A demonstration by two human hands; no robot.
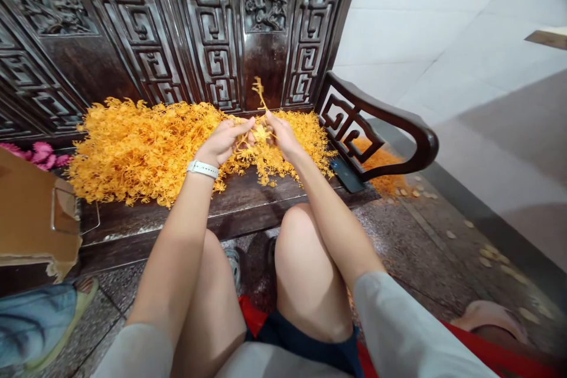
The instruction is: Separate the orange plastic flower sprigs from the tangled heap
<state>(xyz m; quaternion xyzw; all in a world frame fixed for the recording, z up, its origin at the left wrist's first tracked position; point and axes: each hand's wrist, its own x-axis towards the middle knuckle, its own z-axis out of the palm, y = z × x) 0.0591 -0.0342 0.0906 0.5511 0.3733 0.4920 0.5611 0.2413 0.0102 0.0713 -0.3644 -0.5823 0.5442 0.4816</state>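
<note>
Both of my hands are raised over a pile of orange artificial flowers (pixel 146 150) on the dark wooden bench. In my right hand (pixel 282 134) a thin orange flower stem (pixel 259 90) is pinched, its tip pointing up toward the bench back. My left hand (pixel 228 137), below a white wristband (pixel 202 169), is closed close beside it, thumb and fingers on orange flower sprigs. Small curly blossoms hang between the two hands. Exactly where each sprig runs through the fingers is partly hidden.
A cardboard box (pixel 35 212) stands at the left, with pink flowers (pixel 43 155) behind it. A dark phone (pixel 348 175) lies by the bench's armrest (pixel 394 124). Orange bits (pixel 383 165) are heaped on the floor at right. Another person's foot (pixel 85 285) shows at lower left.
</note>
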